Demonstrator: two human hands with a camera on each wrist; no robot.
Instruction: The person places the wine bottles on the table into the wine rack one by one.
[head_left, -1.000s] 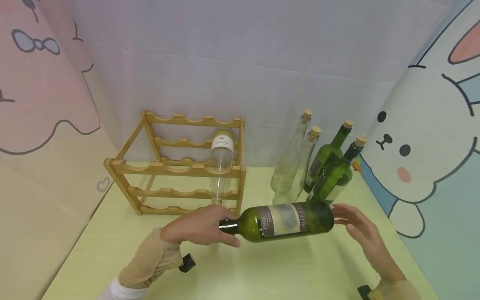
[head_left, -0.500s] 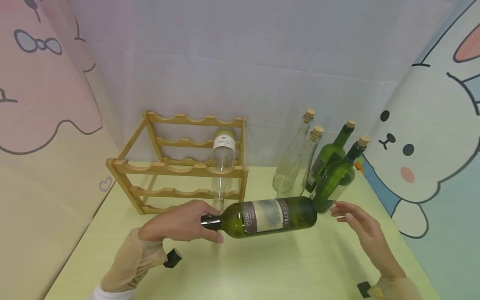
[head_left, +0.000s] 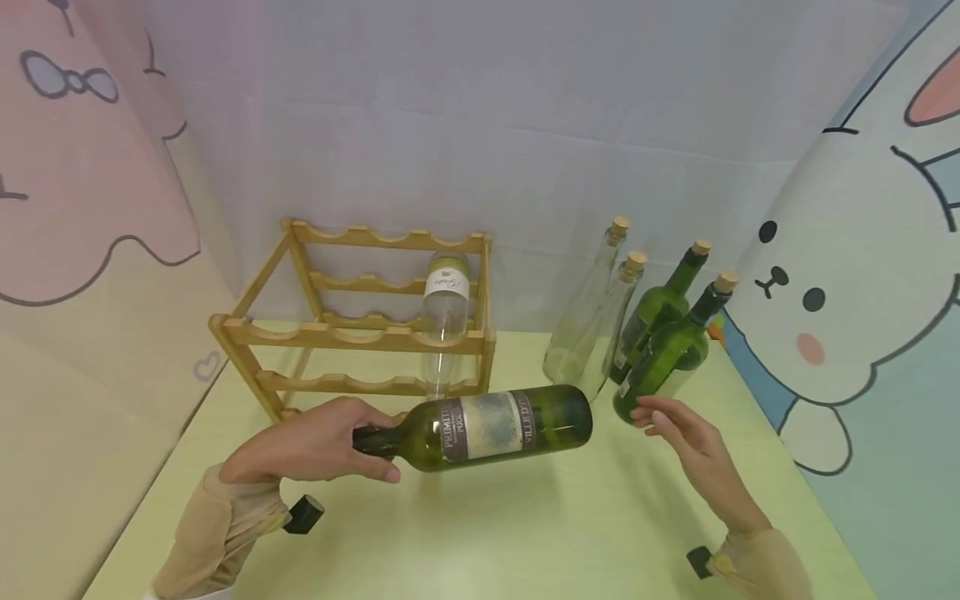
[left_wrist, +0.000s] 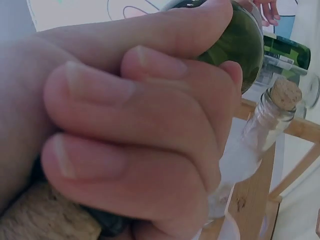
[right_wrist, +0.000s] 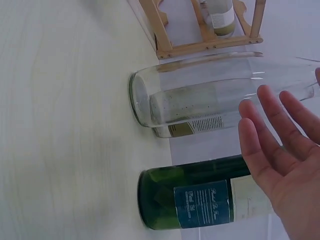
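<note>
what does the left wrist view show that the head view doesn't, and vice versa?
Left wrist only: the cork of the held green bottle, plus a second cork on the clear bottle lying in the wooden rack.

Head only: the tan sleeve on the left arm, the bow drawn on the left-hand backdrop, and readable print on the held bottle's label.

Both: the left grip curled round the held bottle, the right grip (just a bit in left wrist), the clear bottle and the rack.
</note>
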